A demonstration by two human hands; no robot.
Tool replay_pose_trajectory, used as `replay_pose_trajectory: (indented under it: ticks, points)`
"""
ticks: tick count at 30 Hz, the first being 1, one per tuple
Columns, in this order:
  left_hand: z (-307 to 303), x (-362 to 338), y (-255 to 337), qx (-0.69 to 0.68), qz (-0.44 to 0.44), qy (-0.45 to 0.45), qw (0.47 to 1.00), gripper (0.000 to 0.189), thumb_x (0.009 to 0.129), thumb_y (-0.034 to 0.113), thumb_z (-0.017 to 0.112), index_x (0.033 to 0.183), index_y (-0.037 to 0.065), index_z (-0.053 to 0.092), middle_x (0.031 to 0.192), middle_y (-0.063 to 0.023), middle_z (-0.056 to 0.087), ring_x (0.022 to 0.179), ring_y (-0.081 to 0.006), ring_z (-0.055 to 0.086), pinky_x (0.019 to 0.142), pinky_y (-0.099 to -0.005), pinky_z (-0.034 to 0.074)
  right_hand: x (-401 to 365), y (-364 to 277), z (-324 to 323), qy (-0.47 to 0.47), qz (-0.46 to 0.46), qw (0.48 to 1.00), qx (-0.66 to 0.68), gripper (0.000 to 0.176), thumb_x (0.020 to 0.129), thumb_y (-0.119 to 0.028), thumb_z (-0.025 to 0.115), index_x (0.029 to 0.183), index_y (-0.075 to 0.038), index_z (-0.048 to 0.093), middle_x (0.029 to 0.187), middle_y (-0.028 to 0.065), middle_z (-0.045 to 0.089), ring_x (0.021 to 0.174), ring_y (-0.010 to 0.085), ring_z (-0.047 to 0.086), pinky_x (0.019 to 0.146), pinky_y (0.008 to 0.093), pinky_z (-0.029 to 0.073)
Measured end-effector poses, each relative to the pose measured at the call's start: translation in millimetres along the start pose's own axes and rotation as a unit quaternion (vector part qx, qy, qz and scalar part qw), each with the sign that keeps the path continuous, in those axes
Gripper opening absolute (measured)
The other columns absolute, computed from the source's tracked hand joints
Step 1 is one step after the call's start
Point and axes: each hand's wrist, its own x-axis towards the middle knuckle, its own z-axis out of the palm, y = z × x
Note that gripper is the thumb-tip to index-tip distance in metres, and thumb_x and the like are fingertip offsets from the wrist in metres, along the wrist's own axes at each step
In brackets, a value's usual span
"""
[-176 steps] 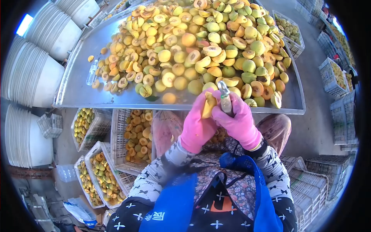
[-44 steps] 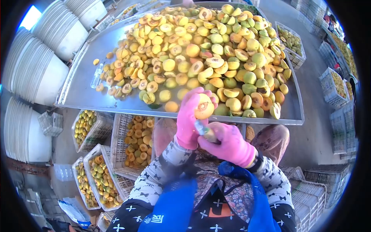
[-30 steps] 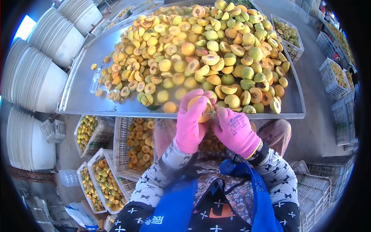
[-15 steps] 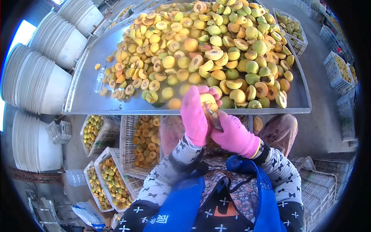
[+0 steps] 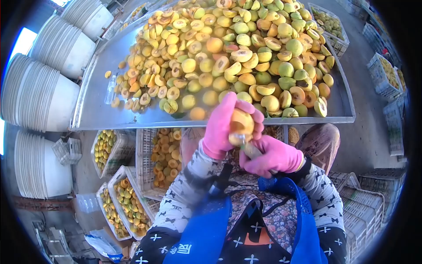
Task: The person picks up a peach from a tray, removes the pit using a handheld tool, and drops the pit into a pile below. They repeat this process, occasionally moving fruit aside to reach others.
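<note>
Head view: left hand (image 5: 220, 130), pink glove, is closed round a yellow-orange fruit (image 5: 241, 124), fingers curled over its top and far side; the fruit is held up in front of the chest, just below the near edge of the metal tray (image 5: 94, 116). Right hand (image 5: 274, 156), also in a pink glove, sits just below and to the right, fist tight on a small tool (image 5: 247, 147) w/ its metal tip touching the fruit's underside. The two gloves touch. Tray carries a big pile of fruit (image 5: 228, 48), whole and halved, yellow to green, plus a small clear bottle (image 5: 110, 83) near its left end. Under the tray: white plastic crates (image 5: 160, 154) w/ halved fruit, more at lower left (image 5: 125, 204). Stacks of white tubs (image 5: 35, 92) stand at left. Blue apron (image 5: 202, 233) at bottom of frame. More crates of fruit (image 5: 378, 77) at far right.
</note>
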Motion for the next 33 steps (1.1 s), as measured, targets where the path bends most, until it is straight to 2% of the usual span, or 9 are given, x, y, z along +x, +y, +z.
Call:
replay_pose_trajectory:
  ticks: [3, 7, 9, 14, 17, 22, 24, 29, 33]
  points:
    - [-45.6, -20.7, 25.6, 0.107, -0.016, 0.050, 0.993, 0.044, 0.103, 0.041, 0.047, 0.100, 0.000, 0.062, 0.099, -0.0183, 0.068, 0.085, -0.0278, 0.069, 0.074, -0.0389, 0.058, -16.6, -20.3, 8.3, 0.022, 0.083, 0.990, -0.111, 0.020, 0.086, -0.020, 0.072, 0.097, -0.006, 0.063, 0.075, -0.0045, 0.057, 0.058, 0.0058, 0.054, 0.051, 0.0216, 0.043]
    - [-102.7, -68.0, 102.7, 0.471, 0.091, 0.012, 0.877, 0.032, 0.100, 0.026, 0.058, 0.113, -0.002, 0.066, 0.113, -0.0153, 0.069, 0.106, -0.0238, 0.065, 0.093, -0.0321, 0.051, -34.8, 27.5, -33.3, 0.069, 0.064, 0.843, -0.529, 0.040, 0.086, -0.039, 0.066, 0.103, -0.004, 0.061, 0.088, 0.0205, 0.066, 0.090, 0.0396, 0.064, 0.079, 0.0480, 0.050]
    - [-107.5, -76.6, 93.6, 0.439, 0.013, 0.220, 0.871, 0.032, 0.098, 0.021, 0.062, 0.120, -0.003, 0.065, 0.117, -0.0146, 0.068, 0.111, -0.0221, 0.063, 0.096, -0.0300, 0.048, -38.9, 54.4, -55.2, 0.124, 0.048, 0.793, -0.595, 0.041, 0.085, -0.038, 0.066, 0.103, -0.002, 0.061, 0.085, 0.0192, 0.067, 0.085, 0.0375, 0.066, 0.075, 0.0467, 0.052]
    - [-40.2, 22.1, 8.9, 0.525, 0.098, -0.040, 0.845, 0.033, 0.089, 0.010, 0.071, 0.121, 0.005, 0.067, 0.119, -0.0096, 0.067, 0.112, -0.0192, 0.063, 0.095, -0.0318, 0.050, -40.7, 45.4, -90.5, 0.290, 0.043, 0.760, -0.580, 0.036, 0.084, -0.034, 0.067, 0.097, -0.002, 0.061, 0.082, 0.0206, 0.065, 0.083, 0.0374, 0.066, 0.072, 0.0464, 0.052]
    - [-30.6, 94.6, -53.1, 0.668, 0.310, -0.231, 0.637, 0.049, 0.080, 0.008, 0.061, 0.128, 0.012, 0.062, 0.131, -0.0112, 0.061, 0.126, -0.0353, 0.053, 0.107, -0.0465, 0.042, -77.8, 39.2, -91.5, 0.312, -0.068, 0.750, -0.580, 0.034, 0.083, -0.035, 0.070, 0.093, -0.003, 0.063, 0.080, 0.0195, 0.065, 0.079, 0.0371, 0.066, 0.067, 0.0442, 0.051]
    - [1.2, 137.7, -81.9, 0.862, 0.134, -0.389, 0.295, 0.040, 0.080, 0.023, 0.064, 0.119, 0.016, 0.060, 0.127, -0.0058, 0.059, 0.133, -0.0299, 0.044, 0.115, -0.0491, 0.026, -109.9, 44.9, -68.3, 0.282, -0.038, 0.774, -0.566, 0.038, 0.083, -0.042, 0.069, 0.094, -0.006, 0.065, 0.079, 0.0198, 0.065, 0.080, 0.0395, 0.065, 0.072, 0.0475, 0.050]
    - [10.6, 141.3, -78.7, 0.865, 0.107, -0.406, 0.274, 0.037, 0.079, 0.025, 0.066, 0.115, 0.017, 0.061, 0.126, -0.0067, 0.059, 0.134, -0.0286, 0.042, 0.118, -0.0478, 0.022, -104.7, 63.8, -77.0, 0.270, 0.008, 0.773, -0.574, 0.041, 0.084, -0.044, 0.067, 0.099, -0.006, 0.065, 0.083, 0.0206, 0.066, 0.084, 0.0402, 0.065, 0.075, 0.0488, 0.050]
    - [-26.4, 112.8, -58.7, 0.706, 0.289, -0.203, 0.613, 0.072, 0.064, 0.024, 0.076, 0.131, 0.011, 0.056, 0.120, -0.0118, 0.061, 0.123, -0.0366, 0.051, 0.109, -0.0512, 0.035, -106.5, 21.7, -49.0, 0.248, -0.036, 0.862, -0.441, 0.035, 0.086, -0.031, 0.070, 0.110, -0.006, 0.064, 0.088, 0.0185, 0.067, 0.083, 0.0354, 0.067, 0.073, 0.0413, 0.051]
    - [-13.3, 59.1, -19.1, 0.140, 0.011, -0.052, 0.989, 0.054, 0.083, 0.009, 0.068, 0.134, 0.005, 0.049, 0.131, -0.0153, 0.057, 0.117, -0.0256, 0.058, 0.100, -0.0381, 0.047, -76.4, 20.0, -49.7, 0.369, -0.157, 0.807, -0.434, 0.029, 0.085, -0.025, 0.072, 0.104, -0.004, 0.065, 0.081, 0.0152, 0.066, 0.076, 0.0312, 0.066, 0.069, 0.0382, 0.052]
